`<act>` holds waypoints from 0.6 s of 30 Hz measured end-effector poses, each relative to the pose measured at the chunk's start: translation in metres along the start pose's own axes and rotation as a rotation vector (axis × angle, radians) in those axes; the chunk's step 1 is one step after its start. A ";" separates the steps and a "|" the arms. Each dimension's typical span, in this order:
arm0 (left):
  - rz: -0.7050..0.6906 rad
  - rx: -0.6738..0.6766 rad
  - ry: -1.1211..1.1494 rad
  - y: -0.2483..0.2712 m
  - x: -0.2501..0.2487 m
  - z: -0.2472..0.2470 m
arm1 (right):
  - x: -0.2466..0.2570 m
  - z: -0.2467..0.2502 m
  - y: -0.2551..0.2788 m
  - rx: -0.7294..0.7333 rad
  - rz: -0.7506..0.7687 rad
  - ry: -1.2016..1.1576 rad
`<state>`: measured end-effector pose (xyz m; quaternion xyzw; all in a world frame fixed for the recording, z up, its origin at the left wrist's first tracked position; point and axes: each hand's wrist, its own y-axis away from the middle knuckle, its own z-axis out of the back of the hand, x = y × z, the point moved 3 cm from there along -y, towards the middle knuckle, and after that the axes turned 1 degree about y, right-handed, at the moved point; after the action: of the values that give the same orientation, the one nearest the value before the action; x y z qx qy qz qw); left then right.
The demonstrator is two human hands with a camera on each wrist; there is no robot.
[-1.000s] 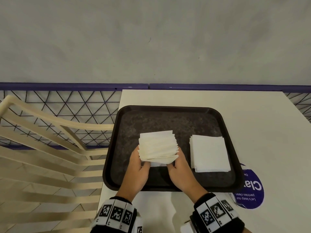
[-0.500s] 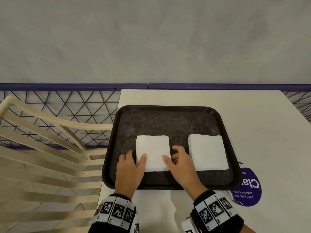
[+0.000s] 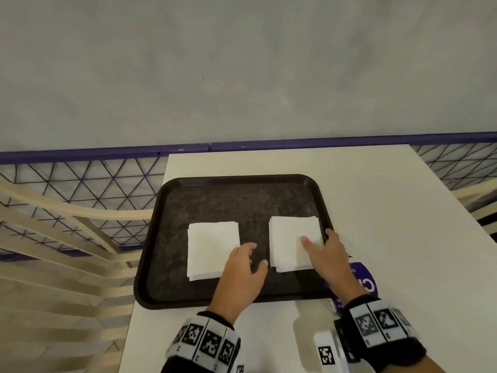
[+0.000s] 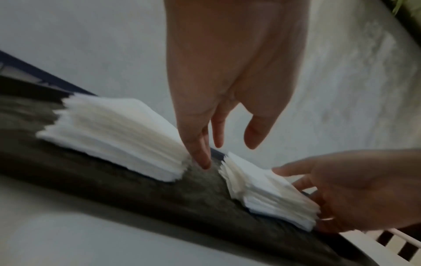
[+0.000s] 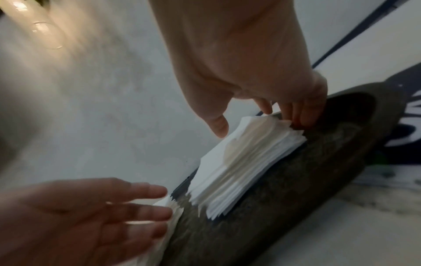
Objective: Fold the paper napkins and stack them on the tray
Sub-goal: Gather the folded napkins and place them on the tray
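Dark tray (image 3: pixel 236 189) sits on a pale table (image 3: pixel 376 200), two white napkin stacks on it side by side with a strip of bare tray between them: left stack (image 3: pixel 212 249) and right stack (image 3: pixel 293 240). Both are square and many sheets thick, edges a bit ragged in the wrist views, so folding of these looks done and what's left is tidying or picking from them, judging by how they lie. Left hand (image 3: pixel 242 273) hovers over the gap between the stacks, fingers loosely spread and slightly bent, holding nothing; its fingertips (image 4: pixel 202 158) point down just beside the near right corner of the left stack, contact unclear. Right hand (image 3: pixel 326 254) is on the right stack: thumb lies over the top sheet, the other fingers (image 5: pixel 303 115) curl down against the stack's far right edge next to the tray rim, so it looks like a pinch across the stack's corner, probably to square it up or lift some sheets; cannot tell how many sheets are caught. The grip from the side makes sense, since thin paper slides and fans if pushed from above only. Risk: the top sheets shift or the stack fans out against the rim. A purple round sticker (image 3: pixel 363 284) is on the table, partly hidden by the right wrist; black-and-white marker bands on both wrists. Cream slatted chair (image 3: pixel 53 238) and a purple-railed mesh fence (image 3: pixel 94 179) are to the left.
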<state>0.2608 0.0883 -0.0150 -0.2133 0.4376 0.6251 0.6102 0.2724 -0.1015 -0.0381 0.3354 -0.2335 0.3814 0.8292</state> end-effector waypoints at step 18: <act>0.209 0.092 0.272 -0.018 0.000 -0.042 | -0.010 0.013 0.000 0.503 -0.006 -0.399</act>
<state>0.2673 0.0521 -0.0419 -0.2208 0.5640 0.6299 0.4861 0.2647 -0.1157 -0.0364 0.5988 -0.2887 0.3515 0.6592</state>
